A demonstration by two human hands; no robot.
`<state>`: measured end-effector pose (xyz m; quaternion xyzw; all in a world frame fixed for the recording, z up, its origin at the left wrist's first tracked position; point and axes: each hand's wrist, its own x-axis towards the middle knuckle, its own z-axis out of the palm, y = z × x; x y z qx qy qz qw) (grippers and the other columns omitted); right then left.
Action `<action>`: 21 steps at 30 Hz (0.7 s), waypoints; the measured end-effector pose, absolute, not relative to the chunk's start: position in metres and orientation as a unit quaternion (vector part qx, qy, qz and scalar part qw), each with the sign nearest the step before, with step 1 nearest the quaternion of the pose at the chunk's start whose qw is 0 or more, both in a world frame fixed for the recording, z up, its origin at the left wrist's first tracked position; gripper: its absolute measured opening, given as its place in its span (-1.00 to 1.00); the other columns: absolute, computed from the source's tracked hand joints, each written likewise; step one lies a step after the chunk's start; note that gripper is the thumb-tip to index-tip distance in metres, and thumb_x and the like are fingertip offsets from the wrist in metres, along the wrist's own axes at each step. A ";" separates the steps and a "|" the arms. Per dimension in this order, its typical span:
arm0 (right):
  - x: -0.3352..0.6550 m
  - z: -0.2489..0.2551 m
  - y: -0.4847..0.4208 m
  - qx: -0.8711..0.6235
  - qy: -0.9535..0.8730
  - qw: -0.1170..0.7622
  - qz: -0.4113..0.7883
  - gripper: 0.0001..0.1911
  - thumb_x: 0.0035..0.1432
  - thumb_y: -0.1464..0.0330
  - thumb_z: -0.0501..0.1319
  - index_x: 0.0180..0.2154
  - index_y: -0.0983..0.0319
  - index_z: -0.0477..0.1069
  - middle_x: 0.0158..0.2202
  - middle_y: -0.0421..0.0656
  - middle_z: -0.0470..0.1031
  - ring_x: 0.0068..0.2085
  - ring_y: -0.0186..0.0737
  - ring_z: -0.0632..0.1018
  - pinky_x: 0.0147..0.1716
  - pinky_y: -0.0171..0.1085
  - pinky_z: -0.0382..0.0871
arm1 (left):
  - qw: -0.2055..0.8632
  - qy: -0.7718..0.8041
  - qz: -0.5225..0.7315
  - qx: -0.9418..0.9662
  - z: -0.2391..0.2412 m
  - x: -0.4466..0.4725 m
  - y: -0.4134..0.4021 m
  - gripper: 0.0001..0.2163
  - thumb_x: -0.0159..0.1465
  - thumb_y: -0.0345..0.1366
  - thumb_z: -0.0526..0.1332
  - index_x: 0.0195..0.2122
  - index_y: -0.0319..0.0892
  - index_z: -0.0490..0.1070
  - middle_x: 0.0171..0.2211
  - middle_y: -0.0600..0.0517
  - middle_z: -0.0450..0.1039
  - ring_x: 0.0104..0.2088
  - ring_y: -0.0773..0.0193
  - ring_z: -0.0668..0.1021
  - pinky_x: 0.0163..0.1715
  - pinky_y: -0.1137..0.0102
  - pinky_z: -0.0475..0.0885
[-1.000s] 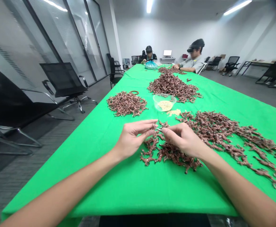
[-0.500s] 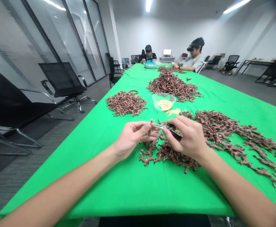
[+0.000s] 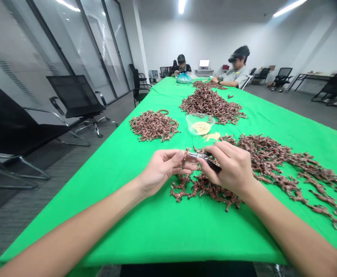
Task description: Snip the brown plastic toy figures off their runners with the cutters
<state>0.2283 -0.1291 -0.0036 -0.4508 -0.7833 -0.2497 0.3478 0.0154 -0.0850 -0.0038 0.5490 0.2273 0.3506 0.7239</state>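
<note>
My left hand (image 3: 162,169) pinches a small brown piece (image 3: 184,157) between thumb and fingers, just above the green tablecloth (image 3: 145,215). My right hand (image 3: 230,165) is closed round a small metal tool with a dark handle (image 3: 207,159), whose silver tip meets the brown piece. Both hands hover over a loose heap of brown pieces (image 3: 211,188) that spreads off to the right (image 3: 286,169).
A clear bowl of pale bits (image 3: 201,124) stands beyond my hands, with spilled bits beside it. More brown piles lie at left (image 3: 154,125) and farther back (image 3: 211,104). Two other people sit at the table's far end. Black chairs (image 3: 76,100) stand left.
My right hand has come in with the metal tool and set its tip against the piece in my left hand. The left hand turned slightly, holding the piece upright.
</note>
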 end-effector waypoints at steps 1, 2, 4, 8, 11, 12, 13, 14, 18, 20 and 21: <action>0.228 -0.004 -0.129 -0.452 -0.784 0.345 -0.249 -0.77 0.23 0.21 0.21 -0.26 0.25 0.44 -0.34 -0.07 0.52 -0.35 -0.20 0.47 -0.38 -0.23 0.26 | 0.723 0.229 0.351 0.549 -0.004 0.015 -0.085 -0.74 0.33 -0.18 0.26 -0.13 -0.28 0.58 -0.11 -0.18 0.61 -0.24 0.25 0.67 -0.23 0.47 0.56; 0.228 -0.003 -0.129 -0.453 -0.785 0.342 -0.250 -0.77 0.23 0.20 0.21 -0.26 0.25 0.44 -0.34 -0.07 0.52 -0.35 -0.20 0.47 -0.38 -0.23 0.25 | 0.722 0.231 0.352 0.549 -0.003 0.015 -0.085 -0.74 0.32 -0.17 0.26 -0.13 -0.28 0.58 -0.11 -0.19 0.61 -0.25 0.24 0.67 -0.24 0.47 0.56; 0.228 -0.003 -0.130 -0.455 -0.784 0.336 -0.254 -0.77 0.23 0.20 0.21 -0.26 0.25 0.44 -0.36 -0.08 0.51 -0.36 -0.20 0.47 -0.39 -0.22 0.23 | 0.720 0.230 0.354 0.551 -0.003 0.015 -0.085 -0.74 0.32 -0.17 0.27 -0.13 -0.27 0.58 -0.08 -0.19 0.60 -0.25 0.24 0.67 -0.24 0.47 0.56; 0.228 -0.002 -0.132 -0.459 -0.783 0.318 -0.274 -0.77 0.22 0.20 0.22 -0.28 0.25 0.45 -0.41 -0.10 0.49 -0.39 -0.21 0.45 -0.43 -0.21 0.18 | 0.714 0.227 0.353 0.561 -0.003 0.015 -0.085 -0.74 0.32 -0.17 0.26 -0.12 -0.26 0.59 -0.13 -0.17 0.62 -0.27 0.25 0.67 -0.25 0.46 0.57; 0.229 -0.001 -0.134 -0.462 -0.784 0.303 -0.282 -0.75 0.23 0.18 0.20 -0.31 0.25 0.44 -0.45 -0.11 0.46 -0.41 -0.21 0.43 -0.46 -0.22 0.14 | 0.692 0.232 0.357 0.583 -0.004 0.015 -0.085 -0.72 0.29 -0.16 0.29 -0.12 -0.27 0.60 -0.20 -0.17 0.64 -0.25 0.18 0.68 -0.24 0.41 0.58; 0.229 -0.002 -0.134 -0.464 -0.784 0.302 -0.281 -0.74 0.24 0.17 0.19 -0.32 0.24 0.44 -0.46 -0.12 0.45 -0.42 -0.21 0.43 -0.47 -0.22 0.13 | 0.683 0.234 0.358 0.592 -0.005 0.014 -0.085 -0.72 0.28 -0.16 0.31 -0.11 -0.27 0.60 -0.20 -0.17 0.64 -0.24 0.16 0.68 -0.23 0.39 0.58; 0.229 -0.002 -0.135 -0.466 -0.785 0.301 -0.275 -0.74 0.24 0.17 0.19 -0.33 0.25 0.44 -0.46 -0.12 0.45 -0.42 -0.22 0.43 -0.47 -0.23 0.13 | 0.674 0.235 0.359 0.601 -0.005 0.014 -0.084 -0.72 0.27 -0.17 0.32 -0.10 -0.26 0.60 -0.19 -0.17 0.64 -0.23 0.14 0.68 -0.22 0.37 0.58; 0.229 -0.002 -0.135 -0.467 -0.787 0.304 -0.265 -0.73 0.24 0.17 0.19 -0.33 0.25 0.45 -0.46 -0.12 0.45 -0.42 -0.23 0.43 -0.47 -0.23 0.13 | 0.664 0.236 0.360 0.611 -0.005 0.014 -0.084 -0.71 0.26 -0.18 0.32 -0.09 -0.25 0.60 -0.19 -0.16 0.64 -0.22 0.13 0.67 -0.20 0.35 0.58; 0.225 0.000 -0.135 -0.480 -0.792 0.341 -0.161 -0.70 0.25 0.17 0.17 -0.36 0.26 0.47 -0.48 -0.13 0.47 -0.46 -0.27 0.43 -0.48 -0.26 0.12 | 0.614 0.239 0.367 0.656 -0.003 0.011 -0.082 -0.74 0.24 -0.23 0.35 -0.08 -0.21 0.61 -0.15 -0.11 0.64 -0.12 0.10 0.65 -0.05 0.28 0.55; 0.222 0.004 -0.135 -0.492 -0.792 0.356 -0.069 -0.68 0.27 0.18 0.15 -0.41 0.26 0.47 -0.54 -0.18 0.43 -0.52 -0.34 0.38 -0.49 -0.27 0.11 | 0.578 0.247 0.380 0.679 0.000 0.010 -0.081 -0.76 0.22 -0.26 0.36 -0.10 -0.20 0.61 -0.14 -0.09 0.63 -0.11 0.09 0.64 -0.01 0.26 0.54; 0.221 0.006 -0.135 -0.496 -0.792 0.355 -0.022 -0.66 0.28 0.19 0.14 -0.44 0.26 0.47 -0.57 -0.21 0.39 -0.56 -0.37 0.34 -0.50 -0.28 0.09 | 0.555 0.251 0.386 0.693 0.001 0.009 -0.080 -0.76 0.22 -0.27 0.37 -0.10 -0.19 0.62 -0.13 -0.08 0.63 -0.10 0.09 0.64 -0.01 0.26 0.54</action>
